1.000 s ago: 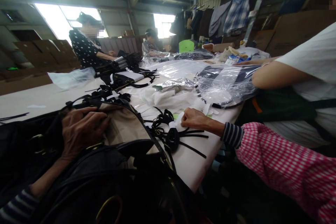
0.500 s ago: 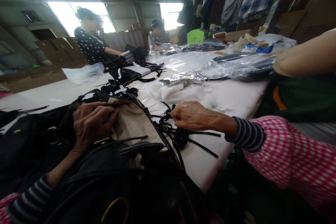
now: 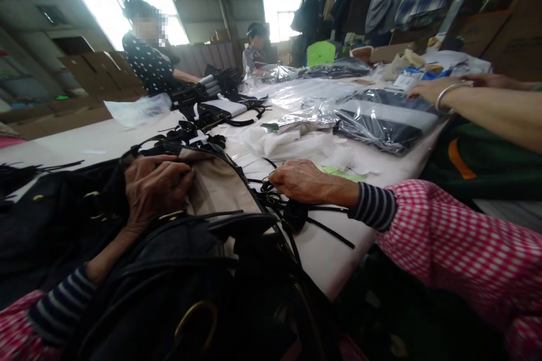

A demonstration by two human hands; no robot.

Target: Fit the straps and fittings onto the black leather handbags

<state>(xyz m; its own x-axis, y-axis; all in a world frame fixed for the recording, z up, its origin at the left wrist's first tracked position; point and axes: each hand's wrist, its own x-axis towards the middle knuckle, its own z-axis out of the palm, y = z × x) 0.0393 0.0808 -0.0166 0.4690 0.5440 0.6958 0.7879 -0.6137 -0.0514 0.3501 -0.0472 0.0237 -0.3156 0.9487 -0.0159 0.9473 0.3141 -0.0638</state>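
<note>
A black bag (image 3: 161, 293) with gold fittings fills the lower left, its beige lining (image 3: 218, 186) showing at the opening. Fingers curled, my left hand (image 3: 156, 189) grips the bag's edge beside the lining. To the right, my right hand (image 3: 296, 180) is closed at a tangle of black straps (image 3: 296, 214) lying on the white table (image 3: 330, 268); its fingertips pinch part of the tangle. More black straps and cords (image 3: 199, 138) lie behind the bag.
At the right, another person's hands (image 3: 432, 90) rest by a plastic-wrapped dark item (image 3: 381, 124). Crumpled white wrapping (image 3: 288, 144) lies mid-table. Two people stand at the far side, near stacked black goods (image 3: 220, 87). Cardboard boxes (image 3: 97, 76) are at the left.
My right hand has shifted slightly left among the straps. My left hand keeps its grip. The other person's hands have come into view over the wrapped item, which sits differently.
</note>
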